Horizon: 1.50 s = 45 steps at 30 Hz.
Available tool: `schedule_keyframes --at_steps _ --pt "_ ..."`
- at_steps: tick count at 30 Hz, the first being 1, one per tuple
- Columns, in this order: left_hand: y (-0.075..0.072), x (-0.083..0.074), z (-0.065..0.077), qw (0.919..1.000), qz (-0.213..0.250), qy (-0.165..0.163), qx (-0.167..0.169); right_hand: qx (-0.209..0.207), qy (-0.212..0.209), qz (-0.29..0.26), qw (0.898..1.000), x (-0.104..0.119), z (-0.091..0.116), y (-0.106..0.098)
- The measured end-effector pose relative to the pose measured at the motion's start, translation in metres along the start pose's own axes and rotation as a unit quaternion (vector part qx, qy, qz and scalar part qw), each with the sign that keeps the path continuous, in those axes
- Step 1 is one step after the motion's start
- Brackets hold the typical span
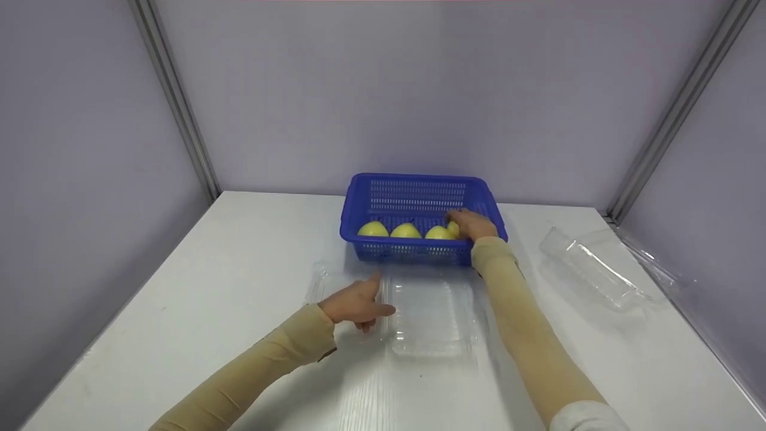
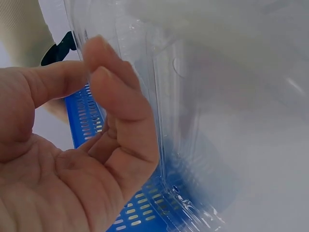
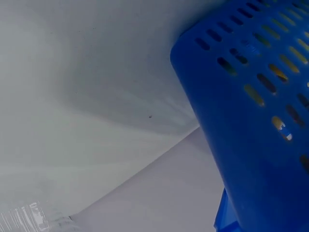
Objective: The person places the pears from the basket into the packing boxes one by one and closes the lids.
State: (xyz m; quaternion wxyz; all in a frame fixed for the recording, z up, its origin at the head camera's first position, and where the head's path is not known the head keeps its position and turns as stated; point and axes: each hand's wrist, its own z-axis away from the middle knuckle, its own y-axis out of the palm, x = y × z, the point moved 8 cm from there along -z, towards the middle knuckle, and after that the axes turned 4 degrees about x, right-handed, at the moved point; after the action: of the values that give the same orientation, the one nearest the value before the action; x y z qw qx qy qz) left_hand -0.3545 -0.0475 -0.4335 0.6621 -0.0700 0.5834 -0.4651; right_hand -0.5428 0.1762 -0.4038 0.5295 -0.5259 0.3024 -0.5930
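Note:
In the head view my right hand (image 1: 473,225) reaches over the front right of a blue plastic basket (image 1: 423,252), its fingers bent round a yellow fruit (image 1: 453,230). Three more round yellow fruits, among them one at the left (image 1: 373,228), sit along the basket's front side. My left hand (image 1: 356,302) is at the hinge of an opened clear plastic clamshell box (image 1: 431,317), thumb and index finger spread apart. The left wrist view has that hand's loosely bent fingers (image 2: 130,116) beside the clear plastic wall, holding nothing. The right wrist view hides my right hand.
More clear plastic packaging (image 1: 592,269) lies on the right of the white table (image 1: 197,299). Pale panels with metal corner posts (image 1: 179,102) close off the back and both sides. The basket's slotted wall (image 3: 241,125) fills the right of the right wrist view.

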Motion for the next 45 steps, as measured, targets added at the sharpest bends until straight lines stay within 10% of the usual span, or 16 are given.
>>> schedule_keyframes --at_steps 10,14,19,35,45 --pt "-0.002 0.010 0.013 0.9998 0.013 0.012 -0.009 -0.020 0.100 -0.192 0.976 -0.007 0.002 0.010" --pt "-0.001 0.011 0.014 0.9999 0.009 0.010 -0.010 -0.027 0.010 -0.035 0.999 0.009 -0.002 0.010" --pt "0.000 0.012 0.014 0.9999 -0.002 0.012 -0.012 -0.054 -0.044 0.102 0.992 0.017 -0.007 0.006" --pt "-0.002 0.010 0.007 0.9993 0.012 0.028 -0.021 -0.177 -0.106 -0.003 0.978 0.015 0.027 -0.038" --pt "-0.005 0.019 0.008 0.9989 0.023 0.025 -0.033 -0.212 -0.189 -0.034 0.958 0.040 0.058 -0.028"
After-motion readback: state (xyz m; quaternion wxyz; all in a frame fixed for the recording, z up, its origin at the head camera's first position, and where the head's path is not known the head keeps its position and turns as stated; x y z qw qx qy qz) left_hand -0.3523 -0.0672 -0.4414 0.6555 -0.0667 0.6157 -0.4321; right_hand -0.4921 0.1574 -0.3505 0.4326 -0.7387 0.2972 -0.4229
